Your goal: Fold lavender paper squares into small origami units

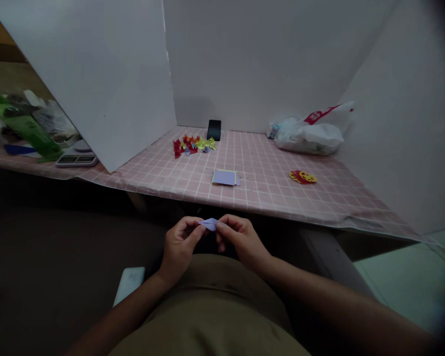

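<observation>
Between my two hands is a small folded piece of lavender origami paper (209, 224), held in the air in front of the table's near edge. My left hand (181, 243) pinches its left end between thumb and fingers. At its right end, my right hand (240, 238) grips it the same way. Beyond them on the table lies a stack of square paper sheets (224, 177), lavender on top with yellow edges showing. Farther back sits a cluster of small folded paper figures (193, 144) in red, orange, yellow and lavender.
A black phone (214, 129) leans by the back panel. Red and yellow cut-out shapes (302, 177) lie right of the stack, before a white plastic bag (309, 136). White panels enclose the checked pink table (259, 163). Outside, at left, are a scale (76, 159) and green bottle (31, 131).
</observation>
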### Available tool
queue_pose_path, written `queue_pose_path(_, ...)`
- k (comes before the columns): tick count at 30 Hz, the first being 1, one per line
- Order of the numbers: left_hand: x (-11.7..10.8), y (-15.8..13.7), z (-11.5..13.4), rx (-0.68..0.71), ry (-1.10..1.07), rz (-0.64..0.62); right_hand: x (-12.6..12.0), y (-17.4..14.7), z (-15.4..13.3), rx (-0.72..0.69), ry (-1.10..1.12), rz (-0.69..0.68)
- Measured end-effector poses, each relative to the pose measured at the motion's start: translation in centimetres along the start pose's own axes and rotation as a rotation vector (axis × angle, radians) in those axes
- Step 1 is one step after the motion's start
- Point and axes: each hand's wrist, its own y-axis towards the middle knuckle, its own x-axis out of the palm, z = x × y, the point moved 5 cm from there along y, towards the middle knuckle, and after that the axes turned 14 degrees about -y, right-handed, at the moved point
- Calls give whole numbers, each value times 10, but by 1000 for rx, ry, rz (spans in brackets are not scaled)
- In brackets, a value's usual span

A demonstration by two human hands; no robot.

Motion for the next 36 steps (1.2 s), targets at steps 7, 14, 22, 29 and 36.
queue_pose_path(7,-3,0,2,-3,-58,-1,1,-1,-3,-51,-83,-53)
queue_pose_path(14,-5,0,-2,-49,-214,31,3,-4,-9,-114,-158,-83)
queue_pose_path(22,-5,-3,4,-60,-142,12,3,-6,-10,-157,-234,-90)
queue_pose_path(29,-6,-2,6,-64,-115,32,4,-5,-9,-162,-259,-104)
queue_pose_path(36,-2,-4,3,-145,-60,-14,4,-6,-11,-176,-255,-69)
